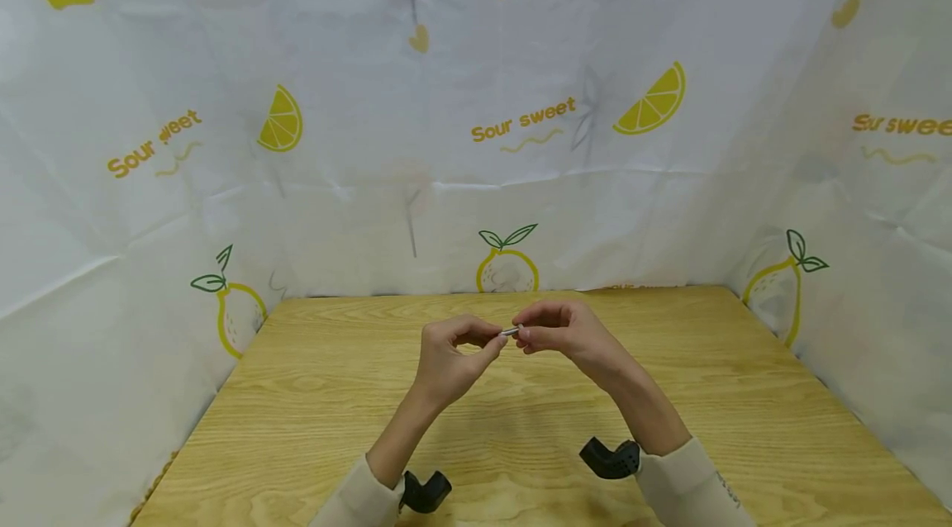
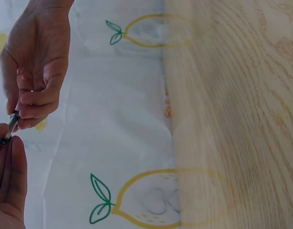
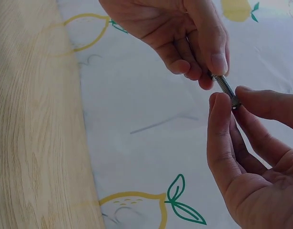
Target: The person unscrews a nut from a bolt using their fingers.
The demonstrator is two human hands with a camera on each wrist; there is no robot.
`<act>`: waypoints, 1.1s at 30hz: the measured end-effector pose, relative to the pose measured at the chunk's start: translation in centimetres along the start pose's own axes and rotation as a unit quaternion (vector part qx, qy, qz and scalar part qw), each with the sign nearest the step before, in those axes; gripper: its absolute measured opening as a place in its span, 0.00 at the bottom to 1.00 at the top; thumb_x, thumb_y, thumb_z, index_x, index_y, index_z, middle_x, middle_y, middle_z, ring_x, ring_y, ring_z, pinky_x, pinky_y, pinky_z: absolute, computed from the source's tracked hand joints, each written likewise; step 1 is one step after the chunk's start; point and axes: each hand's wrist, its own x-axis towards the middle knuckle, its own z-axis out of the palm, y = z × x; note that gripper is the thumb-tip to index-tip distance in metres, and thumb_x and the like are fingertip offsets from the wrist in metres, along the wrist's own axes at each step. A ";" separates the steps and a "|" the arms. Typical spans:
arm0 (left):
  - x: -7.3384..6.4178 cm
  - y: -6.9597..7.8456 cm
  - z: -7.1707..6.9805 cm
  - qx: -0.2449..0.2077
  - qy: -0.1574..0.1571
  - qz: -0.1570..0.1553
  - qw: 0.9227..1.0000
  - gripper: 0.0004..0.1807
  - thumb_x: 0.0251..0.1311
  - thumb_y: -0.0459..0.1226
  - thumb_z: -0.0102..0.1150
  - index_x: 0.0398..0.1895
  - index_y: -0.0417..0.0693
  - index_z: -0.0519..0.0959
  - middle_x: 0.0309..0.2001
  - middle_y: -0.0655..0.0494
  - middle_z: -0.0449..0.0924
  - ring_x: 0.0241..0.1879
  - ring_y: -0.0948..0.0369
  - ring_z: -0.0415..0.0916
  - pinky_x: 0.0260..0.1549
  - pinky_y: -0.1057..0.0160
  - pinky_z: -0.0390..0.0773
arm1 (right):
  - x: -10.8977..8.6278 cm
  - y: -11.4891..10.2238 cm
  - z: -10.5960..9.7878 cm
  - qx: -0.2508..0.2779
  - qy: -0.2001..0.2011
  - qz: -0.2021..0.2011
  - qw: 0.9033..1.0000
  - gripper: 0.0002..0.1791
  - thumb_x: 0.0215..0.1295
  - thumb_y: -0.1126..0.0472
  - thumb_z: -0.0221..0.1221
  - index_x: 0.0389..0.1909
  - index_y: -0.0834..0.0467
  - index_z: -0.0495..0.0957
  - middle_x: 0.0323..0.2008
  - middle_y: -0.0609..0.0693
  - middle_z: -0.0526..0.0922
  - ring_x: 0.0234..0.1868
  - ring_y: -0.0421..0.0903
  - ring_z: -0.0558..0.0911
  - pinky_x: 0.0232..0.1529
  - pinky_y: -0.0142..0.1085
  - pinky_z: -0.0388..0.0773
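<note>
A small silver threaded bolt point(image 1: 510, 331) is held in the air above the wooden table, spanning the gap between both hands. My left hand point(image 1: 452, 360) pinches one end between thumb and fingertips. At the other end, my right hand point(image 1: 583, 339) pinches with its thumb and fingers. In the right wrist view the thread of the bolt point(image 3: 225, 86) shows between the fingertips, with a wider metal part at the right hand's end. Fingertips cover both ends in the left wrist view, where the bolt point(image 2: 13, 123) is tilted.
Below the hands lies a light wood-grain table point(image 1: 335, 395). White cloth point(image 1: 349, 139) printed with lemons and lettering encloses it at the back and both sides. Black curved pieces point(image 1: 611, 458) sit at the sleeve cuffs.
</note>
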 end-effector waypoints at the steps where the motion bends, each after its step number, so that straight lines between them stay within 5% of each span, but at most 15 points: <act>1: 0.0 0.0 0.0 -0.001 -0.001 -0.001 1.000 0.04 0.58 0.27 0.72 0.34 0.42 0.89 0.31 0.48 0.90 0.30 0.62 0.89 0.32 0.63 0.90 | 0.0 0.0 0.0 -0.002 0.001 -0.004 1.000 0.19 0.73 0.66 0.61 0.56 0.77 0.75 0.41 0.45 0.88 0.43 0.41 0.88 0.50 0.38 0.88; 15: 0.0 -0.5 0.4 -0.015 -0.001 0.036 0.999 0.03 0.58 0.24 0.71 0.33 0.37 0.88 0.32 0.41 0.89 0.29 0.56 0.89 0.31 0.63 0.90 | -0.2 0.1 0.1 -0.003 0.022 -0.029 0.999 0.12 0.73 0.63 0.63 0.50 0.68 0.82 0.40 0.44 0.87 0.42 0.43 0.86 0.53 0.39 0.87; 33: -0.1 -0.3 0.2 -0.008 0.000 0.016 1.000 0.05 0.58 0.25 0.71 0.34 0.41 0.89 0.32 0.46 0.90 0.30 0.59 0.89 0.32 0.65 0.90 | 0.0 0.3 -0.1 -0.004 -0.007 -0.009 1.000 0.18 0.74 0.65 0.60 0.55 0.75 0.76 0.39 0.45 0.88 0.42 0.41 0.87 0.50 0.38 0.88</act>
